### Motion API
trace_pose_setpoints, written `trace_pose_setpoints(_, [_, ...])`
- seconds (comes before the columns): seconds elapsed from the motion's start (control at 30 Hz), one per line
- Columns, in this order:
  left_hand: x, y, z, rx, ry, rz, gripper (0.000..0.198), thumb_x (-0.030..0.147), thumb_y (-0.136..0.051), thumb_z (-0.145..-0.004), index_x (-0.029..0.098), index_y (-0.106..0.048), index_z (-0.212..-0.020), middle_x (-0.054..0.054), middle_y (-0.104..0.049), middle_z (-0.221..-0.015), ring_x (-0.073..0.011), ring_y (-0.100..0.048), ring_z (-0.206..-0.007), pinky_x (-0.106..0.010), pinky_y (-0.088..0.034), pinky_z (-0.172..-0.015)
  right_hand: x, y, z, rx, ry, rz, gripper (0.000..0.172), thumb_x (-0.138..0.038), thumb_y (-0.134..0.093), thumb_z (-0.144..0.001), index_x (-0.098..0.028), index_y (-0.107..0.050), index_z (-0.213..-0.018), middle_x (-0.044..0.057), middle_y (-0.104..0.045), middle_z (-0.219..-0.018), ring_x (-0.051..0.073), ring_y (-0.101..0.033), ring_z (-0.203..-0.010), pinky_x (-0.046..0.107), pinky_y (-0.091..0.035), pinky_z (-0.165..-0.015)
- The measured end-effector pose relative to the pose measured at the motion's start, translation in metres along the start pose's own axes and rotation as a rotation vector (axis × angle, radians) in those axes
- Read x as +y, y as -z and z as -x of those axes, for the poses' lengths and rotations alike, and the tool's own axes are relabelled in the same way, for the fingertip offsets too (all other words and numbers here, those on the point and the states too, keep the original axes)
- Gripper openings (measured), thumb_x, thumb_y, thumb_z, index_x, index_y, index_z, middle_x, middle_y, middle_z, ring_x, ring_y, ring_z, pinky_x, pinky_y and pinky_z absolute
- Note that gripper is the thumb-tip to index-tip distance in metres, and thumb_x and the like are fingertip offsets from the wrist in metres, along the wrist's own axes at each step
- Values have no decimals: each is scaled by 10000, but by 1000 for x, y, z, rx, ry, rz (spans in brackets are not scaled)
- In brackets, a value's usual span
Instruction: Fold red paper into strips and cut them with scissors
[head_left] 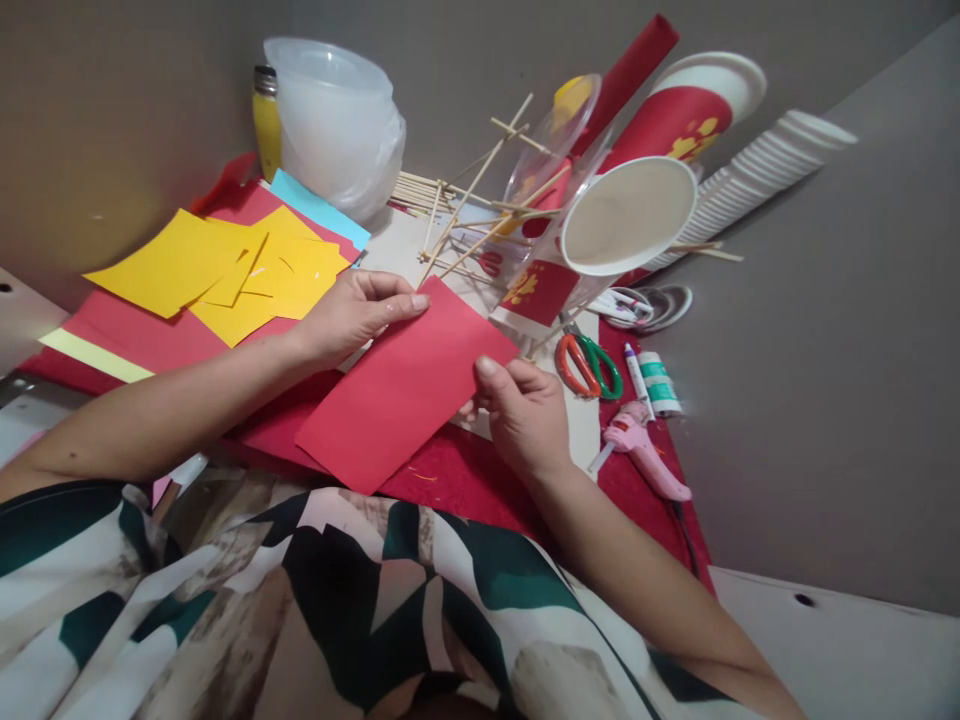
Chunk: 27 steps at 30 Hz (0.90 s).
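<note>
Between my two hands is a red rectangular sheet of paper (405,390), tilted over the front edge of the table. My left hand (360,315) pinches its upper left corner, thumb on top. The right side of the sheet is gripped by my right hand (525,410), with the thumb on its face and fingers curled behind. Just beyond the sheet stands a frame of thin wooden sticks (480,200). A paper cup with a red band (630,215) leans beside the sticks. Scissors with orange and green handles (589,365) lie right of my right hand.
Yellow paper pieces (277,270) lie on red sheets at the left. White plastic tubs (330,120) and a yellow bottle (266,125) stand behind. To the right are a pink glue gun (645,455), a marker (637,375), a white-and-green roll (660,385) and stacked paper cups (765,180).
</note>
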<state>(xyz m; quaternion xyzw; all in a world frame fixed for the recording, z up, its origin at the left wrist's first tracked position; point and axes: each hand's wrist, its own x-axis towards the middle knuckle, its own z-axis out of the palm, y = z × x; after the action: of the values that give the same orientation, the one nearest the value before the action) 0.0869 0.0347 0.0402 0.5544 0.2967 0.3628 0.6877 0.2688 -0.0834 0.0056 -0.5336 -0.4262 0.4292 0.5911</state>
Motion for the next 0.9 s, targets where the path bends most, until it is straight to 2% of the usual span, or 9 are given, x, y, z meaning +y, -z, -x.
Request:
trace_pose_setpoints(0.1, [-3,2,0,-72,82,12,291,393,-882,-710,151,-719,-710,26,-689,-625,-73,-585,-521,-165,-467,-523,1,4,-3,26,64,1,429,-547,-777,-829,-221,-662,-574,-9,-637,-498,121,-567,-418,254,-487,-446])
trace_pose_setpoints(0.2, [-4,5,2,-278,244,-22,351,478,-888,-716,169,-801,-859,-55,-802,-854,-163,-720,-657,-255,-579,-627,3,9,-7,84,107,9,458,-583,-743,-839,-242,-618,-561,-20,-596,-476,145,-572,-425,283,-496,-452])
trace_pose_setpoints(0.3, [-6,7,4,-399,314,-97,390,522,-887,-712,173,-824,-873,-88,-814,-898,-185,-736,-656,-269,-589,-616,6,13,-11,156,111,17,505,-680,-663,-854,-258,-612,-582,-22,-567,-460,155,-538,-399,294,-469,-411])
trace_pose_setpoints(0.4, [-10,6,3,-314,267,-71,374,524,-882,-720,176,-817,-841,-70,-811,-849,-174,-736,-658,-242,-580,-594,6,12,-8,69,68,25,582,-758,-601,-856,-244,-634,-585,-6,-587,-467,142,-541,-393,275,-452,-400])
trace_pose_setpoints(0.5, [-14,5,0,-154,190,7,365,497,-905,-693,166,-789,-795,-49,-800,-795,-164,-726,-642,-241,-584,-600,2,8,-1,-186,-55,142,520,-678,-736,-804,-213,-668,-580,8,-649,-501,127,-566,-412,246,-446,-412])
trace_pose_setpoints(0.57, [-15,5,-3,-93,166,66,387,496,-921,-661,160,-775,-784,-45,-796,-789,-172,-729,-652,-257,-594,-620,-1,6,3,-280,-99,209,488,-616,-770,-807,-199,-683,-569,13,-671,-508,111,-555,-417,231,-442,-429])
trace_pose_setpoints(0.63, [-14,5,-4,-114,196,99,424,516,-926,-642,150,-773,-792,-56,-796,-798,-184,-733,-668,-273,-601,-642,-4,5,3,-261,-87,206,500,-603,-741,-840,-195,-685,-557,13,-671,-502,103,-547,-421,225,-450,-448])
trace_pose_setpoints(0.8, [-6,4,2,-315,348,38,454,457,-943,-646,130,-793,-923,-94,-808,-896,-199,-751,-748,-310,-613,-757,0,12,-2,-147,-62,97,465,-584,-749,-844,-206,-693,-579,-7,-650,-482,102,-540,-396,220,-436,-421])
trace_pose_setpoints(0.9, [-6,4,3,-289,338,42,456,427,-956,-629,127,-787,-928,-90,-806,-914,-197,-747,-760,-311,-612,-755,1,13,-1,-212,-129,62,498,-617,-741,-835,-200,-693,-567,-3,-644,-467,102,-561,-386,210,-451,-416])
